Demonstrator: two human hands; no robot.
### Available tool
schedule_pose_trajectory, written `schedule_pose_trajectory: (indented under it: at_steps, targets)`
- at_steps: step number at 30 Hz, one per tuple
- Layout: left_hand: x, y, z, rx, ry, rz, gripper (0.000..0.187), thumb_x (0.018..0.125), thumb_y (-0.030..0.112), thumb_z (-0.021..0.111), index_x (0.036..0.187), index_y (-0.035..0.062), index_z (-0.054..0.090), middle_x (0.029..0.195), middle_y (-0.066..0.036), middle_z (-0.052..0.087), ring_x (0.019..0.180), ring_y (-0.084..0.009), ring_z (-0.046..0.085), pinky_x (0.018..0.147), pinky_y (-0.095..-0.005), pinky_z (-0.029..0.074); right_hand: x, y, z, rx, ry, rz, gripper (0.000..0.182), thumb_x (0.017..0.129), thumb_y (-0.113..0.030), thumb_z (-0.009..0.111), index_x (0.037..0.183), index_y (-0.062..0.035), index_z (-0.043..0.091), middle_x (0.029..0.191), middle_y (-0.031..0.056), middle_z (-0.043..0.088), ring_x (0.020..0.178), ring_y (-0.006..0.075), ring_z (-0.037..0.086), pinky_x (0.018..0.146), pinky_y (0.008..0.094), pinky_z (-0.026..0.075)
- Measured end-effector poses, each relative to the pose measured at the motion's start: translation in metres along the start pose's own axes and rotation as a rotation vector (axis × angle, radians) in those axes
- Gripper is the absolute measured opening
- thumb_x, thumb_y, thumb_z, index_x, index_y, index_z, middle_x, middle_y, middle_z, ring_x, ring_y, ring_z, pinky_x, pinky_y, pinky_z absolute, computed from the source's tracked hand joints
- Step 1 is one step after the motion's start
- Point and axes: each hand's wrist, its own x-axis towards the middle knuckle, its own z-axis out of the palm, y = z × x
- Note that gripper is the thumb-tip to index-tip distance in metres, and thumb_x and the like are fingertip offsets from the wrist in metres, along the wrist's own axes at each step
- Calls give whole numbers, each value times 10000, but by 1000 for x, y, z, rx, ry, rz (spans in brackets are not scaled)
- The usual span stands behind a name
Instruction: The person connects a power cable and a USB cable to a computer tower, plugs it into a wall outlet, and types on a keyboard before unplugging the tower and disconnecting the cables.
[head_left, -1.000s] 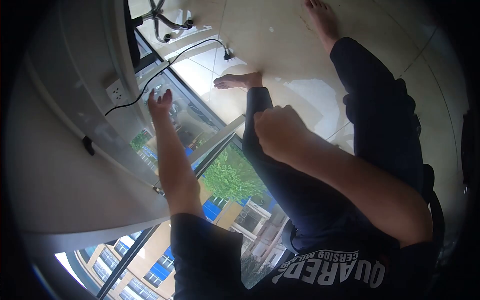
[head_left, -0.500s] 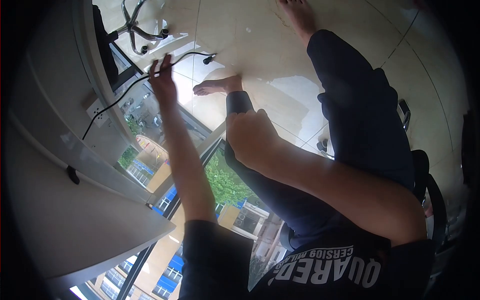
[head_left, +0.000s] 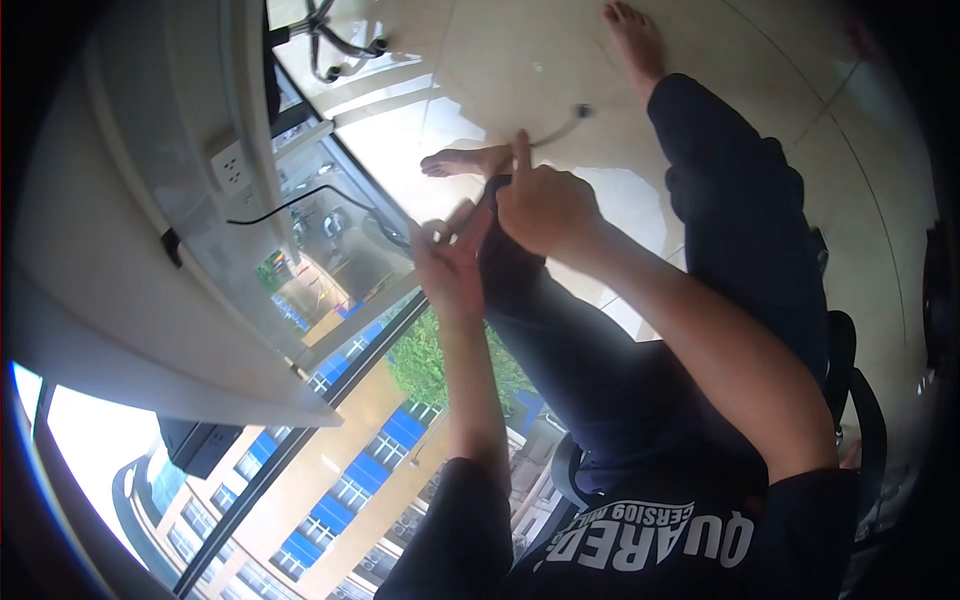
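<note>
A thin black cable (head_left: 325, 188) curves from the left into my left hand (head_left: 450, 265), whose fingers are curled around it with the thumb stretched upward. My right hand (head_left: 548, 208) is closed beside it, above my left knee, with the index finger pointing up. From this hand a blurred stretch of the same cable runs to a dark connector end (head_left: 583, 110) hanging over the floor. Between the hands, the cable is hidden by fingers.
On the left, a white panel carries a wall socket (head_left: 231, 168) and a black clip (head_left: 173, 247). Window glass (head_left: 400, 400) lies beneath it. A chair base (head_left: 325, 45) stands at the top left. My bare feet rest on the tiled floor (head_left: 740, 90).
My left hand has moved right and down, drawing the cable along. My right hand has left my knee and closed on the cable. The view has shifted slightly.
</note>
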Motion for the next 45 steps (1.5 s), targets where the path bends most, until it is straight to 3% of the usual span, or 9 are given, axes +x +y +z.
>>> schedule_pose_trajectory:
  at_steps: [5, 11, 17, 23, 28, 37, 38, 40, 45]
  targets:
    - [-75, 7, 32, 129, 174, -24, 480, 1157, 407, 388, 824, 88, 521, 773, -123, 643, 1079, -524, 704, 935, -554, 594, 18, 6, 17, 440, 99, 260, 840, 964, -365, 552, 1602, 90, 251, 1248, 407, 655, 1130, 543, 677, 1066, 540, 507]
    - [-135, 24, 12, 64, 232, 21, 479, 1165, 395, 372, 765, 146, 455, 573, -46, 498, 929, -436, 750, 699, -441, 596, 25, 8, 17, 771, 111, 338, 806, 959, -113, 553, 1654, -2, 162, 1300, 324, 629, 795, 266, 783, 634, 352, 666]
    - [-219, -6, -20, 72, 359, -285, 515, 1171, 428, 313, 741, 160, 403, 507, -52, 404, 830, -395, 759, 730, -456, 597, 22, -14, 2, 942, 227, 185, 737, 997, -32, 513, 1660, -38, 192, 1405, 236, 553, 698, 192, 721, 576, 331, 621]
    - [-257, -63, -10, -76, 178, -674, 431, 1169, 400, 343, 918, 99, 525, 761, -126, 624, 1070, -397, 724, 952, -472, 556, 18, -28, -30, 966, 30, 105, 445, 1015, -215, 630, 1374, 47, 623, 1126, 110, 734, 529, 82, 487, 465, 279, 414]
    - [-258, -89, -19, -170, 56, -725, 397, 1175, 364, 342, 1179, 48, 584, 1173, -159, 687, 1149, -324, 686, 1002, -459, 540, 23, -22, -43, 913, 172, 173, 341, 1007, -251, 668, 1272, -39, 700, 811, -65, 534, 526, -4, 366, 459, 215, 281]
    - [-254, -80, -2, 233, -36, -638, 529, 1155, 392, 425, 1492, -6, 507, 1412, -139, 642, 1006, -209, 708, 905, -351, 573, 22, -13, -43, 775, 15, 183, 303, 1005, -293, 645, 1193, -74, 736, 647, -87, 448, 480, 11, 339, 436, 242, 267]
    - [-248, -77, 0, 311, -44, -587, 542, 1151, 395, 437, 1504, -11, 500, 1406, -137, 648, 961, -196, 717, 878, -335, 578, 22, -13, -42, 686, 29, 132, 344, 977, -309, 634, 1180, -56, 752, 709, -28, 541, 573, 70, 460, 521, 274, 364]
    - [-225, -62, -12, 460, 73, -454, 522, 1140, 406, 465, 1433, -17, 549, 1328, -143, 690, 809, -162, 714, 781, -318, 577, 19, -14, -38, 508, 53, 36, 429, 923, -341, 612, 1153, -22, 783, 833, 89, 727, 758, 189, 703, 691, 339, 557]
    - [-183, -6, -39, 642, 181, -220, 513, 1141, 426, 459, 1006, -7, 697, 925, -120, 754, 623, -136, 664, 597, -283, 529, 20, -11, -38, 478, 91, -56, 476, 916, -342, 597, 1197, 4, 763, 917, 179, 772, 893, 276, 761, 890, 377, 560]
